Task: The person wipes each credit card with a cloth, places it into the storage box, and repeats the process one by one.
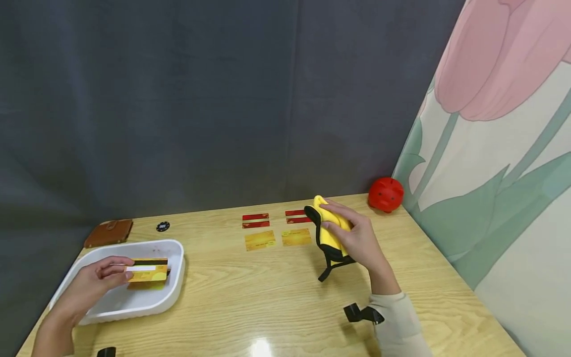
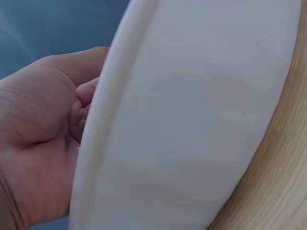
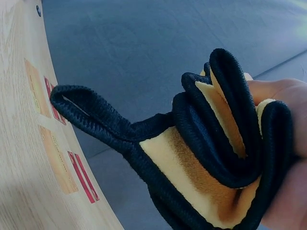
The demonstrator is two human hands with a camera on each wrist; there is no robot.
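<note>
My left hand [image 1: 100, 280] pinches a yellow card [image 1: 149, 272] with a dark stripe and a white strip, holding it over the white plastic basin [image 1: 177, 277]. Beneath it, another yellow card [image 1: 144, 286] shows partly inside the basin. In the left wrist view, the basin's wall [image 2: 182, 105] hides the fingertips and the card. On the right, my right hand [image 1: 357, 235] grips a bunched yellow cloth [image 1: 329, 233] with black edging, lifted off the table. Its black hanging loop [image 3: 91, 112] sticks out toward the cards in the right wrist view.
Two yellow cards [image 1: 260, 240] lie mid-table, with red striped cards [image 1: 256, 221] behind them. A brown leather wallet [image 1: 109, 233] and a black chip [image 1: 163, 226] sit at the back left. A red piggy bank [image 1: 385, 194] stands at the back right, by the tulip-patterned wall [image 1: 499, 198].
</note>
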